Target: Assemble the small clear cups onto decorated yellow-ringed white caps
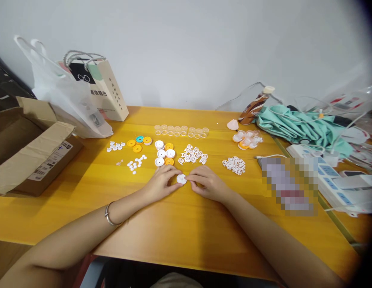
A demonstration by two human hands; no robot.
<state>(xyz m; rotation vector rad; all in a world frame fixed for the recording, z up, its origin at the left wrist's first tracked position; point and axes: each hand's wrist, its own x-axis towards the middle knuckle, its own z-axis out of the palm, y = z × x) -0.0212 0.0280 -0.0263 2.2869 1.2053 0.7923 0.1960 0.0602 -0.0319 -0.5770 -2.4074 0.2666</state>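
Note:
My left hand (162, 182) and my right hand (205, 183) meet at the middle of the yellow wooden table (180, 228). Both pinch one small round white plastic disc (181, 179) held between their fingertips, just above the tabletop. Right behind my hands lie white and orange round caps (164, 154) and a heap of white lacy cut-out pieces (192, 154). A second heap of white cut-outs (234, 165) lies to the right. A silver bracelet (109, 216) sits on my left wrist.
A row of clear small cups (181, 130) stands farther back. Tiny white bits (136, 163) and yellow and teal rings (139, 141) lie at the left. An open cardboard box (30, 152), bags (84, 96), a bottle (254, 106), green cloth (302, 128) and a power strip (332, 176) line the edges.

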